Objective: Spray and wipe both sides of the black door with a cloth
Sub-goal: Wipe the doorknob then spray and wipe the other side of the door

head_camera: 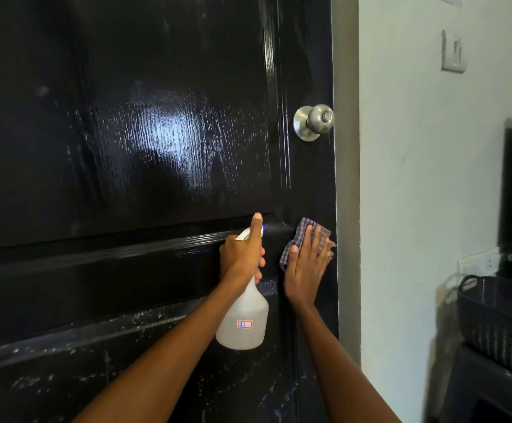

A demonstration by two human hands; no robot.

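Spray bottle [244, 319] of clear liquid in left hand [241, 257]

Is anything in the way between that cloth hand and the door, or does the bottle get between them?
Nothing visible does. The right hand presses the checked cloth flat against the black door, below the doorknob. The spray bottle, gripped by the left hand, sits beside it to the left.
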